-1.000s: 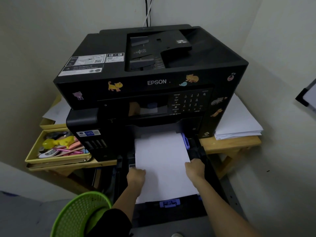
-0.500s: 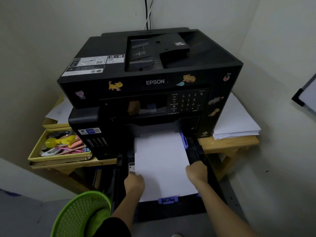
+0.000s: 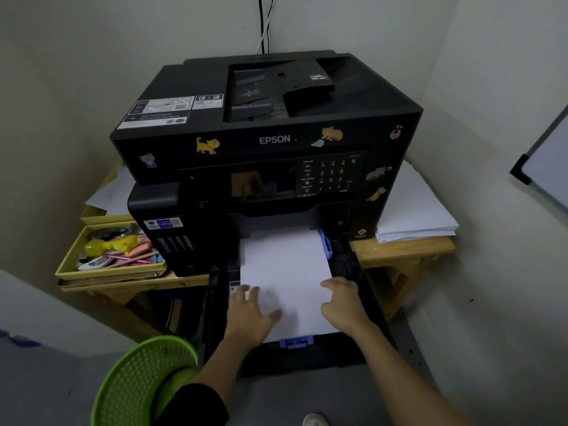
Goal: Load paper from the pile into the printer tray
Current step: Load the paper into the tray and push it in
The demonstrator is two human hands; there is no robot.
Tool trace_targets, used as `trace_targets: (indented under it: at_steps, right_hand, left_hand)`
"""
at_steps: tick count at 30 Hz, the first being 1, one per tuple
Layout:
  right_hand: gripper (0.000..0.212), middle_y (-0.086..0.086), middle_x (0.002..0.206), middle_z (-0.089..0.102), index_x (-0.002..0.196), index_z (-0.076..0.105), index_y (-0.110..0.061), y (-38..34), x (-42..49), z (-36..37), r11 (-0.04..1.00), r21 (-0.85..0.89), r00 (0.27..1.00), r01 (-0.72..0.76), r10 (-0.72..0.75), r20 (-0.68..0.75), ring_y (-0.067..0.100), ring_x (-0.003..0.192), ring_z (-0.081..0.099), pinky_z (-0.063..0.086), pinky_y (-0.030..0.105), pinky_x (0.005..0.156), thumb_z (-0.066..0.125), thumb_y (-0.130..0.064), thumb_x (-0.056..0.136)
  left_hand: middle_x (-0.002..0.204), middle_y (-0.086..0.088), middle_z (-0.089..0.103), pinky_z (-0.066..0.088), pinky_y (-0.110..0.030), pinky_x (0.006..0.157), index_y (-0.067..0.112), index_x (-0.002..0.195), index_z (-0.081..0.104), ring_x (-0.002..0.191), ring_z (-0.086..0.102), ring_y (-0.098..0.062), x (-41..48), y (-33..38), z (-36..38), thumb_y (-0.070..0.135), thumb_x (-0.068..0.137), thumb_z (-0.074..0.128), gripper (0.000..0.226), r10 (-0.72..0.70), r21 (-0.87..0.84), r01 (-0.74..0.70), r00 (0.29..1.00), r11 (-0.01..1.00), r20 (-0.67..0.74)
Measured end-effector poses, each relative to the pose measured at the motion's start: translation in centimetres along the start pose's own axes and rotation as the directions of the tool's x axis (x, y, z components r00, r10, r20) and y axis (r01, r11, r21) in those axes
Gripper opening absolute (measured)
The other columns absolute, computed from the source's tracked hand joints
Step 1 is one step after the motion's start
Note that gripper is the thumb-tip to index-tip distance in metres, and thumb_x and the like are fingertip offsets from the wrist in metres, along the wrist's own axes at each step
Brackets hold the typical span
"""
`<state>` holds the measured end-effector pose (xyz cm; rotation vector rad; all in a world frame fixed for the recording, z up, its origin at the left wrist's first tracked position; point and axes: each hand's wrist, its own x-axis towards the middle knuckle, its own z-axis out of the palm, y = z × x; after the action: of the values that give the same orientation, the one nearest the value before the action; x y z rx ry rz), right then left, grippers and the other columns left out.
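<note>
left hand [image 3: 249, 312] fingers spread flat, palm down on the paper [image 3: 284, 272], gripping nothing, a bit motion-blurred. half a second ago it was curled at the stack's left edge; now it has slid onto the sheet face. right hand [image 3: 342, 301] also opened out, fingers loosely splayed and resting on the right edge of the paper by the black side wall of the tray [image 3: 310, 353]; before it was bunched at that edge. so both hands went from edge-holding to flat pressing, which reads as patting the stack down.

paper lies in the pulled-out tray, far end under the printer [image 3: 267, 139], near end against the blue rear guide [image 3: 295, 342], blue side guide [image 3: 325, 242] along its right edge. load looks basically seated. likely left: snug guides, push tray in.

remaining pile [image 3: 413, 210] sits on the wooden table [image 3: 399, 252], right of printer. green basket [image 3: 144, 382] lower left.
</note>
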<state>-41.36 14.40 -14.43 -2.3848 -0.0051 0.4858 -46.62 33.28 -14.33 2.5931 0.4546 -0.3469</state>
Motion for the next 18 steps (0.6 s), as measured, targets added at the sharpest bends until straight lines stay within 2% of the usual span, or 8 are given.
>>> trace_targets:
  at_steps: [2,4,6,9,11,14,18]
  right_hand:
    - [0.074,0.002,0.157,0.018,0.148,0.032,-0.018,-0.4,-1.3,-0.4,0.995,-0.046,0.969,0.089,-0.076,0.234,0.020,0.146,0.012,0.019,0.033,0.118,0.055,-0.003,0.079]
    - [0.091,-0.003,0.161,-0.005,0.153,0.014,-0.025,-0.4,-2.4,-0.2,0.975,-0.173,0.896,0.142,-0.052,0.441,0.019,0.148,-0.008,0.010,0.037,0.120,0.062,-0.011,0.077]
    - [0.110,-0.003,0.159,-0.021,0.153,-0.003,-0.028,0.1,-3.0,0.6,0.923,-0.331,0.857,0.197,0.002,0.516,0.020,0.146,-0.021,0.001,0.045,0.121,0.072,-0.022,0.072]
    - [0.136,0.003,0.155,-0.033,0.150,-0.019,-0.023,0.5,-3.9,2.2,0.802,-0.530,0.869,0.275,0.028,0.494,0.025,0.143,-0.030,-0.007,0.053,0.119,0.085,-0.031,0.063]
    - [0.128,0.007,0.156,-0.029,0.150,-0.018,-0.018,0.5,-4.5,3.1,0.748,-0.601,0.910,0.282,-0.010,0.414,0.026,0.144,-0.027,-0.006,0.054,0.119,0.081,-0.021,0.069]
    - [0.106,0.011,0.158,-0.023,0.151,-0.015,-0.014,0.0,-4.8,3.7,0.701,-0.648,0.922,0.296,-0.032,0.387,0.026,0.146,-0.022,-0.006,0.055,0.118,0.065,-0.007,0.082]
    - [0.098,0.012,0.157,-0.027,0.150,-0.017,-0.013,-0.4,-4.4,3.4,0.669,-0.674,0.895,0.313,0.029,0.444,0.031,0.146,-0.021,-0.004,0.058,0.117,0.056,-0.004,0.086]
  left_hand:
    - [0.161,0.002,-0.003,0.011,-0.040,0.122,0.021,0.153,0.016,0.149,-0.001,-0.024,-1.0,0.1,0.0,0.057,0.075,0.068,0.100,0.138,-0.120,-0.111,0.959,0.987,0.248]
    - [0.160,0.003,-0.019,0.003,-0.042,0.122,0.022,0.154,0.001,0.149,-0.016,-0.021,-1.8,0.0,0.2,0.058,0.068,0.073,0.117,0.149,-0.104,-0.113,0.872,0.988,0.466]
    - [0.156,0.000,-0.030,-0.003,-0.042,0.122,0.019,0.152,-0.014,0.146,-0.025,-0.021,-2.5,0.1,0.4,0.059,0.064,0.075,0.131,0.139,0.041,-0.193,0.822,0.980,0.552]
    - [0.155,-0.006,-0.031,-0.008,-0.040,0.121,0.010,0.149,-0.023,0.145,-0.026,-0.025,-3.0,0.0,1.5,0.057,0.065,0.076,0.138,0.172,0.309,-0.368,0.841,0.877,0.512]
    - [0.157,-0.011,-0.026,-0.005,-0.038,0.123,0.005,0.149,-0.019,0.147,-0.020,-0.026,-3.4,0.0,2.5,0.044,0.075,0.072,0.124,0.205,0.406,-0.399,0.873,0.822,0.443]
    - [0.158,-0.015,-0.023,-0.002,-0.036,0.123,0.002,0.150,-0.017,0.148,-0.016,-0.028,-3.8,0.4,2.9,0.022,0.086,0.059,0.101,0.196,0.417,-0.394,0.875,0.819,0.442]
    - [0.156,-0.018,-0.025,0.003,-0.037,0.123,0.000,0.149,-0.016,0.148,-0.016,-0.030,-3.4,0.8,2.3,0.015,0.086,0.059,0.099,0.157,0.404,-0.402,0.841,0.822,0.517]
